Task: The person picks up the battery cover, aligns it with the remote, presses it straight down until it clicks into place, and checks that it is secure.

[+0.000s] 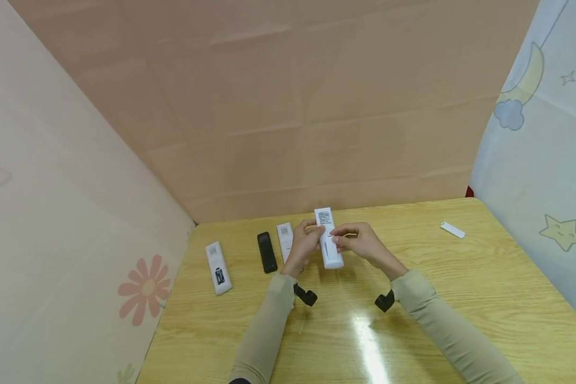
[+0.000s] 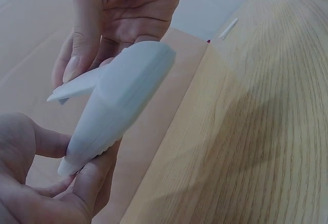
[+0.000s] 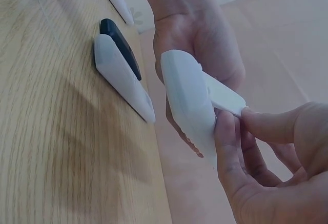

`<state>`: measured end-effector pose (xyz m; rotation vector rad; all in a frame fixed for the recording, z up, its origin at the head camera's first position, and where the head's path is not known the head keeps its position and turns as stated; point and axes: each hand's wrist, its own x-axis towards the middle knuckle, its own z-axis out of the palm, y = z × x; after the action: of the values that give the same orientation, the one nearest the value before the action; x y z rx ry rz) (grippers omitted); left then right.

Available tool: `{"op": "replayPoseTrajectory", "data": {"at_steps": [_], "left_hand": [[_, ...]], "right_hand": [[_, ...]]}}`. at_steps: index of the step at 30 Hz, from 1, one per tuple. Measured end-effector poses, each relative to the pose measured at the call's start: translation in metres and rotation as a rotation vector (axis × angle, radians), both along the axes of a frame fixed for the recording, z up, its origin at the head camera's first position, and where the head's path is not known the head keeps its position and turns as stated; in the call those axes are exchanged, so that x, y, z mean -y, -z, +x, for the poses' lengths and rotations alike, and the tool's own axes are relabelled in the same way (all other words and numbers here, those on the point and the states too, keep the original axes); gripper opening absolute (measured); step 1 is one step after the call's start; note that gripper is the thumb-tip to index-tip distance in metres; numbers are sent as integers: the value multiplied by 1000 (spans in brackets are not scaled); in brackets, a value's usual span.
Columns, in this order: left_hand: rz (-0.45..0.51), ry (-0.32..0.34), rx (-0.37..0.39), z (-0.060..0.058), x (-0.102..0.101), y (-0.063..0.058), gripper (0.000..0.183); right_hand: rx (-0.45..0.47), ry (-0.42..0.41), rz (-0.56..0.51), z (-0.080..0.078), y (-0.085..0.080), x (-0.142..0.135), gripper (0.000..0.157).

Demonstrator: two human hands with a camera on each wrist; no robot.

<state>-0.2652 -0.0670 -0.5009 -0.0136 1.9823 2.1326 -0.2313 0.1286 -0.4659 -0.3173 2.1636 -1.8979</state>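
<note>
left hand (image 1: 304,242) is gripping a white remote (image 3: 187,93) by its sides while the right hand (image 1: 363,244) is pinching the back cover (image 3: 225,95), whose held end is slanting clear of the body; the remote is hanging tilted above the table (image 1: 465,288). the person is seemingly fitting or removing the cover, i cannot tell which; the next move is probably calling for a steady left grip and gentle right fingers. the remote's back is looking smooth, with small dark print showing toward the far end
</note>
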Motion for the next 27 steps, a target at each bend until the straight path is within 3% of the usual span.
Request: {"op": "replayPoseTrajectory", "data": {"at_steps": [10, 27], "left_hand": [[-15, -19, 21, 1, -1, 6, 45], [14, -17, 1, -1, -4, 6, 45]], "right_hand": [[2, 4, 14, 0, 9, 1, 27], [-12, 17, 44, 0, 9, 1, 27]]}}
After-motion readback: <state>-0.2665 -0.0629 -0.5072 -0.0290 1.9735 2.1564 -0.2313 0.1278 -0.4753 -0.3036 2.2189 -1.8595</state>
